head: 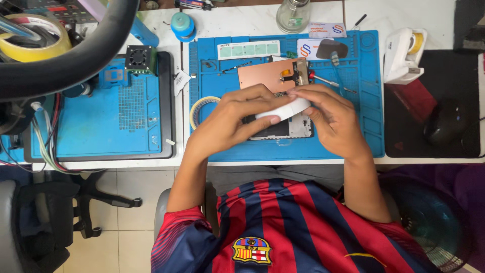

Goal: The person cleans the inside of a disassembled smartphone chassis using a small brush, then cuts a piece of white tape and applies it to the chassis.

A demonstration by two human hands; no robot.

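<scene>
My left hand [236, 119] and my right hand [331, 116] meet over the blue work mat [364, 136]. Both hold a white roll of tape [289, 108] between their fingers. Beneath them lies an opened phone [298, 129] with a white frame, mostly hidden by my hands. A copper-coloured back plate [268, 76] with small parts on it lies just beyond my fingers. A screwdriver with a red collar [323, 80] rests to the right of that plate.
A clear tape ring [198, 107] lies at the mat's left edge. A second blue mat [101, 116] with a small fan block [140, 56] sits on the left. A white tape dispenser [401, 55], glass jar [293, 15] and dark mouse [444, 124] stand around.
</scene>
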